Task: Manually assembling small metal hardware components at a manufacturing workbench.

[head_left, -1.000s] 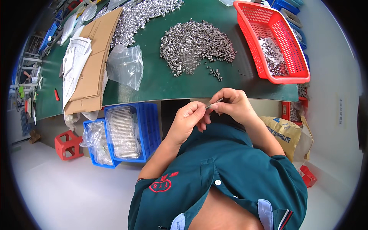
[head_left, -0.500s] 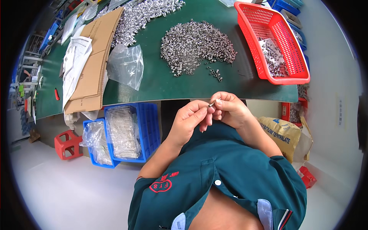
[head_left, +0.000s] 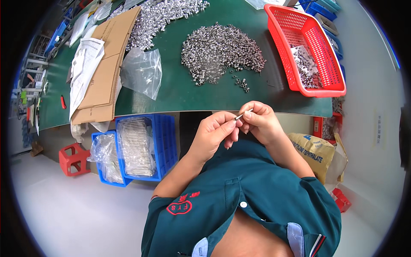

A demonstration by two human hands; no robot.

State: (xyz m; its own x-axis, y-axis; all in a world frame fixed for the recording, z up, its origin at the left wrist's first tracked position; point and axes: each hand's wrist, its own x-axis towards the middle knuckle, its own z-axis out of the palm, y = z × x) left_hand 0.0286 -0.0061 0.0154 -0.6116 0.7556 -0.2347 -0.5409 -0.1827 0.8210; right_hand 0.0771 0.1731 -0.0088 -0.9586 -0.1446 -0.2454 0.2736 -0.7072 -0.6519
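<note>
Bench (head_left: 171, 92): a long green-topped bench runs across the upper part of the view; the person sits at its near edge.
Shirt (head_left: 257, 201): dark teal, buttoned, with a red emblem on the chest, filling the lower middle of the view.
Cardboard (head_left: 109, 64): a flattened brown sheet lies toward the left end of the bench, with white papers (head_left: 85, 60) on it.
Red basket (head_left: 306, 47): stands at the right end of the bench, with small metal parts lying in it.
Blue crates (head_left: 150, 141): two stand on the floor under the near edge, left of the person, holding clear bags of thin metal rods.
Metal pile (head_left: 222, 49): a heap of small silver sleeves lies at the middle of the bench, well apart from the hands; a few strays sit between it and the near edge.
Second pile (head_left: 160, 15): more silver parts lie toward the far edge.
Clear bag (head_left: 141, 77): lies crumpled just right of the cardboard.
Sack (head_left: 317, 152): yellowish, on the floor at the person's right.
Red stool (head_left: 75, 158): on the floor left of the crates.
Left hand (head_left: 214, 132): fingers curled, fingertips pinching the lower end of the pin.
Right hand (head_left: 259, 122): closed, thumb and forefinger grasping the upper end.
Pin (head_left: 243, 115): a thin silver piece, tilted, held between both hands just below the near edge.
</note>
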